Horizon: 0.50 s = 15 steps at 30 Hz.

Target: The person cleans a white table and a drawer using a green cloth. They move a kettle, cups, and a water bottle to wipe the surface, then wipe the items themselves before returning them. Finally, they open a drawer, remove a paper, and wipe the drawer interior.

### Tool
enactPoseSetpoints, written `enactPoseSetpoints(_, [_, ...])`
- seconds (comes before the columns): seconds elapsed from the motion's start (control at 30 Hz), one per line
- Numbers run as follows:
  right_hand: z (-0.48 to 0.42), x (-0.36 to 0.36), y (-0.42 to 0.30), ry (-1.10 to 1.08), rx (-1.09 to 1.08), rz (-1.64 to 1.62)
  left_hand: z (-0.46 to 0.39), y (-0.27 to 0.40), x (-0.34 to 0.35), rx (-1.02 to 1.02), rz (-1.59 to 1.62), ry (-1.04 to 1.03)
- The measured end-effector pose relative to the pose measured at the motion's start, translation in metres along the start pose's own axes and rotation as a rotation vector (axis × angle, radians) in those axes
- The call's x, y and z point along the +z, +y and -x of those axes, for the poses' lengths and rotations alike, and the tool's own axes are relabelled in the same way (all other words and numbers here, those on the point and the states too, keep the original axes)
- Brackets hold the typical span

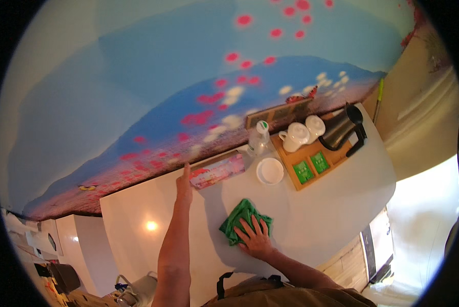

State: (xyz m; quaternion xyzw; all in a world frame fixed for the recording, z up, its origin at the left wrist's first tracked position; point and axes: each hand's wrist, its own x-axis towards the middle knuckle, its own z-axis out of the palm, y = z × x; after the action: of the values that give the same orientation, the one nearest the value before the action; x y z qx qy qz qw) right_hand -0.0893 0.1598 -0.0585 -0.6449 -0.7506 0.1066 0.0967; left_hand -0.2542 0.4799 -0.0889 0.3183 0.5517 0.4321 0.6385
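My right hand [257, 240] lies with spread fingers on a crumpled green cloth [241, 220], pressed against the white tabletop [310, 226]. My left hand [185, 184] reaches to the back edge of the table, beside the left end of a pink patterned tissue box [218, 171]; whether it touches the box is unclear, and its fingers are mostly seen edge-on. Right of the box stand a clear plastic bottle [259, 138] with a white and green cap and a round white dish [270, 171].
A wooden tray [298, 186] holds two lidded white cups [295, 137], green sachets [303, 171] and a metal electric kettle [340, 128] with a black handle. Behind it, a wooden panel [281, 113] leans by the painted wall. A curtain [413, 115] hangs at right.
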Motion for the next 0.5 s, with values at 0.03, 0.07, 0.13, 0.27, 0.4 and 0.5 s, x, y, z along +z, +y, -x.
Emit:
enactPoseSetpoints(0.03, [0.001, 0.001, 0.0, 0.014, -0.004, -0.017, -0.005, 0.002, -0.013, 0.004, -0.155, 0.003])
enactPoseSetpoints(0.07, [0.001, 0.004, -0.001, 0.029, -0.007, -0.035, -0.001, -0.003, -0.027, 0.035, -0.159, -0.008])
enactPoseSetpoints(0.13, [0.003, 0.011, 0.001, 0.03, 0.011, -0.065, 0.034, 0.004, -0.022, 0.177, -0.219, 0.007])
enactPoseSetpoints(0.27, [0.004, 0.007, 0.001, 0.036, -0.001, -0.076, 0.126, -0.009, -0.012, 0.555, -0.576, 0.086])
enactPoseSetpoints(0.4, [0.005, 0.008, 0.002, -0.025, 0.015, -0.039, 0.205, -0.031, -0.002, 0.968, -1.019, -0.083])
enactPoseSetpoints(0.5, [0.006, 0.008, 0.003, -0.015, 0.013, -0.032, 0.238, -0.069, 0.007, 0.954, -1.066, -0.343])
